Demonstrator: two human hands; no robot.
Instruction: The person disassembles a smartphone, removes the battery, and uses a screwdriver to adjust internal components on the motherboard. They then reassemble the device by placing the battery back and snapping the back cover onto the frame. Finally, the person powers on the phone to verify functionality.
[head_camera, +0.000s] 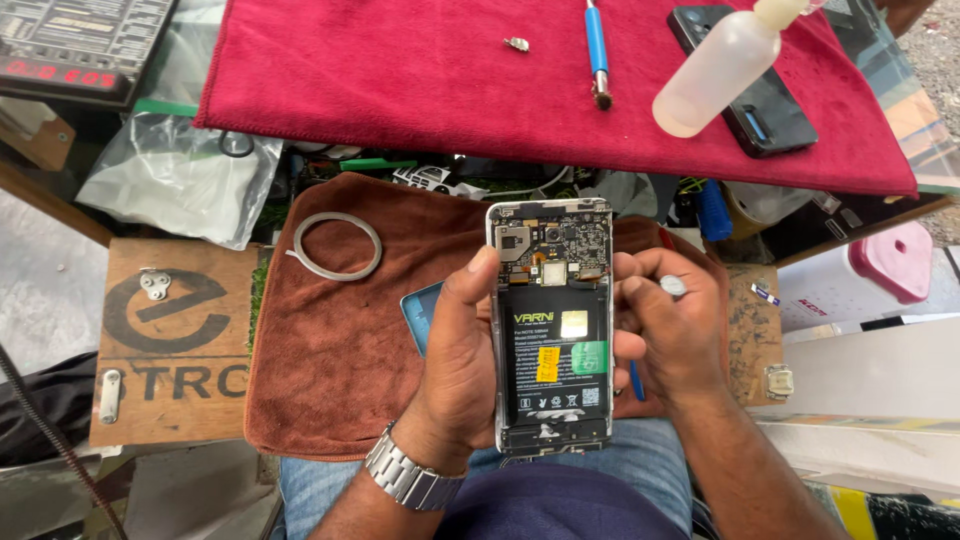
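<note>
An opened phone with its back cover off shows a circuit board at the top and a black battery below. My left hand grips its left edge, thumb resting on the board area. My right hand holds the right edge and also pinches a small screwdriver with a silver cap and a blue shaft that pokes out below the palm. The phone hovers over a brown cloth spread on my lap. A metal watch sits on my left wrist.
A red cloth covers the bench ahead, carrying a blue-handled screwdriver, a small metal part, a squeeze bottle and a dark phone. A roll of tape lies on the brown cloth. A wooden board sits left.
</note>
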